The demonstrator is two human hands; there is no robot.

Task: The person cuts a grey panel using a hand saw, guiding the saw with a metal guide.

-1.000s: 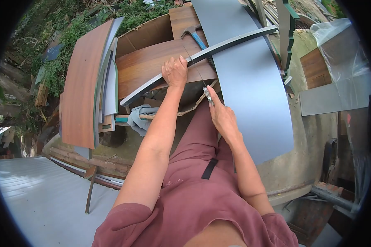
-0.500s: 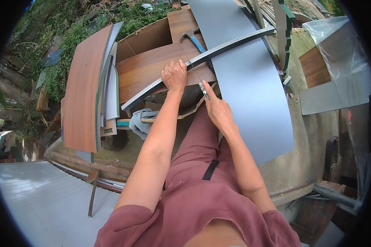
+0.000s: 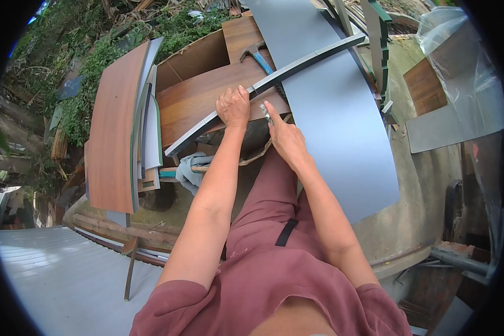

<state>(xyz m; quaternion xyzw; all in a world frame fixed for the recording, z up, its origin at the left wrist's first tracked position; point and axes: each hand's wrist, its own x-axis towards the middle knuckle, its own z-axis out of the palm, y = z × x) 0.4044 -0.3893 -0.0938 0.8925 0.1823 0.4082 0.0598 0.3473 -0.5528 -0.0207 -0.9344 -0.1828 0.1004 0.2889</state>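
My left hand (image 3: 233, 107) is wrapped round a long narrow grey strip (image 3: 308, 59), which lies slantwise across a brown wooden board (image 3: 190, 95) and a large grey panel (image 3: 341, 123). Just right of it and nearer to my body, my right hand (image 3: 287, 137) grips a small tool (image 3: 266, 113) with a metallic-looking body, its index finger stretched along it. The tool's thin front part is hard to make out near the strip. A claw hammer (image 3: 262, 59) with a blue handle rests on the board behind the strip.
Wood-faced panels (image 3: 115, 129) lean at the left beside a cardboard box (image 3: 193, 61). A grey-blue cloth (image 3: 191, 171) hangs below the strip's near end. Clear plastic sheeting (image 3: 465, 73) covers boards at the right. Corrugated sheet (image 3: 67, 269) lies lower left.
My right hand and its tool have moved slightly left and back toward my body. The thin blade seen crossing the strip earlier is now hard to see. My left hand keeps its grip.
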